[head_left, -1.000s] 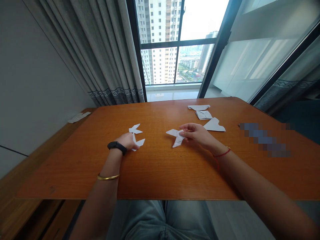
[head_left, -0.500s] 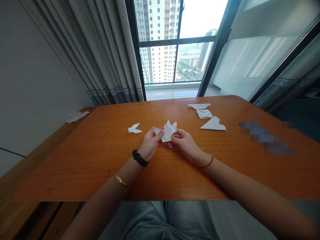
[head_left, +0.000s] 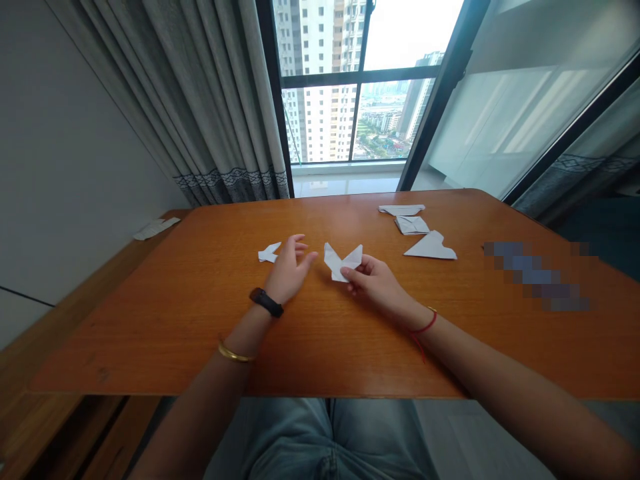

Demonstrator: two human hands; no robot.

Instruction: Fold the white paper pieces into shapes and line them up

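Between the thumb and fingers of my right hand [head_left: 373,277] is a folded white paper piece [head_left: 342,263] with two points spreading upward in a V. It is held just above the table. My left hand [head_left: 291,268] is off that piece, its fingers apart and nothing in them. Just beyond and left of it lies a smaller forked paper piece [head_left: 269,253] on the table, its right part hidden behind the hand.
On the wooden table [head_left: 200,333], toward the back right, lie a flat paper strip [head_left: 401,209], a folded paper square [head_left: 412,225] and a pointed paper piece [head_left: 432,247]. A blurred-out patch [head_left: 535,273] covers something at right. More paper [head_left: 156,228] rests on the left ledge.
My left hand has let go of the folded paper and moved left, opening near the smaller forked piece. The right hand keeps the paper, now showing two points.
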